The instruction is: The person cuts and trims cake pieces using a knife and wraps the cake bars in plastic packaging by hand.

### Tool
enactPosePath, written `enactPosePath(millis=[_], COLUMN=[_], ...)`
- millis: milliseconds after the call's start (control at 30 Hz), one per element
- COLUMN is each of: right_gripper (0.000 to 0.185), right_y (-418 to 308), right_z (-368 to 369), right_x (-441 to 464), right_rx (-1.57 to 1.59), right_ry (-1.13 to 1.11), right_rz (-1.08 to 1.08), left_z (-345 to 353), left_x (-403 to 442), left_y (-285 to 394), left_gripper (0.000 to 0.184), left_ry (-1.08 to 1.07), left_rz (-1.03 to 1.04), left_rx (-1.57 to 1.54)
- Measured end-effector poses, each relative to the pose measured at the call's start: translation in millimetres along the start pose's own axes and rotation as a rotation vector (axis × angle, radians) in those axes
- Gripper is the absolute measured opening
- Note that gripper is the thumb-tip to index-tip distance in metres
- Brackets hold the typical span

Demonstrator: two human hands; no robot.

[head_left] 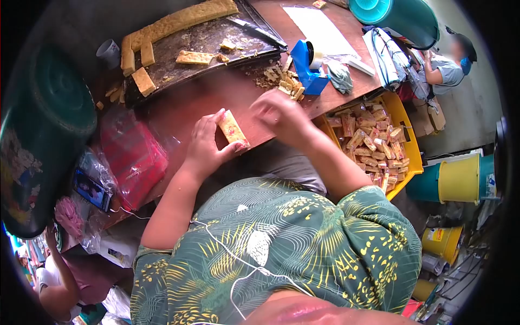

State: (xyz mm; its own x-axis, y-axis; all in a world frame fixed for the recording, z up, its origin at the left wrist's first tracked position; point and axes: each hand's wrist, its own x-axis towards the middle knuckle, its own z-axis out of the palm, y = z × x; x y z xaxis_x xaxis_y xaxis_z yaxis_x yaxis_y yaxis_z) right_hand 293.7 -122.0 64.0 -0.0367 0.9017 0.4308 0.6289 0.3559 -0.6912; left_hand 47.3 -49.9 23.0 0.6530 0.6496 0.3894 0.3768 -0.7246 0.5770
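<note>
My left hand (207,140) is closed around a packed cake bar (232,129), its thumb at the near end and its fingertips at the far end. The bar is pale yellow, in clear wrap with red print. Just to the right, my right hand (277,112) is raised over the table edge, its fingers bent and smeared by motion. Whether anything is between them I cannot tell. Beyond it stands a blue tape dispenser (310,70), with cake scraps (290,84) beside it.
A dark baking tray (189,40) holds cake pieces and a knife (254,30). At right, a yellow crate (414,157) holds several wrapped bars. Red plastic wrappers (132,151), a phone (91,188) and a green bin (46,114) are at left. Other people sit nearby.
</note>
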Motion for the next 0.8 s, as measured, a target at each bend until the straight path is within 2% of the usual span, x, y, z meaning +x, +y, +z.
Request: enactPosePath(millis=[33,67,133,167,200,233,267,333,400,433,467,567,667,733,800], right_gripper=[0.038,0.031,0.026,0.027,0.028,0.029,0.026,0.026,0.031,0.034,0.037,0.03,0.029,0.026,0.026], right_y=[13,46,80,124,149,147,146,98,115,102,83,79,116,110,93], right_z=[-21,-38,-93,-118,-133,-139,-137,-121,-116,-110,-106,-95,-96,-96,-82], right_x=[1,-3,-2,-9,-10,-6,-5,16,10,15,12,-14,-48,-50,-46], right_rx=[-0.015,0.092,-0.112,-0.221,-0.017,0.187,0.253,0.388,0.131,0.007,-0.064,-0.552,-0.688,-0.706,-0.462], right_ry=[0.16,0.4,0.647,0.641,0.517,0.39,0.429,0.498,0.438,0.402,0.439,0.469,0.489,0.461,0.375], right_rz=[0.034,0.059,0.28,0.332,0.451,0.564,0.699,0.971,0.642,0.475,0.586,0.206,0.272,0.311,0.299], left_z=[0,1,1,0,-1,-2,-2,-1,-1,-1,-3,-6,-5,-4,-3], left_x=[-1,-1,1,1,2,4,4,3,2,2,3,3,3,3,3], left_y=[1,1,1,2,3,4,3,2,2,2,3,5,5,4,2], left_gripper=[0.083,0.084,0.084,0.083,0.082,0.081,0.08,0.078,0.077,0.077,0.076,0.075,0.074,0.073,0.071], left_ry=[0.005,0.006,0.001,-0.007,-0.014,-0.022,-0.017,-0.007,-0.014,-0.017,-0.021,-0.028,-0.023,-0.014,-0.022], left_rz=[-0.015,-0.012,-0.004,-0.009,-0.011,-0.012,-0.008,-0.007,-0.021,-0.031,-0.031,-0.034,-0.031,-0.022,-0.03], left_rx=[-0.004,-0.017,-0.045,-0.045,-0.046,-0.047,-0.045,-0.043,-0.075,-0.089,-0.097,-0.117,-0.121,-0.114,-0.139])
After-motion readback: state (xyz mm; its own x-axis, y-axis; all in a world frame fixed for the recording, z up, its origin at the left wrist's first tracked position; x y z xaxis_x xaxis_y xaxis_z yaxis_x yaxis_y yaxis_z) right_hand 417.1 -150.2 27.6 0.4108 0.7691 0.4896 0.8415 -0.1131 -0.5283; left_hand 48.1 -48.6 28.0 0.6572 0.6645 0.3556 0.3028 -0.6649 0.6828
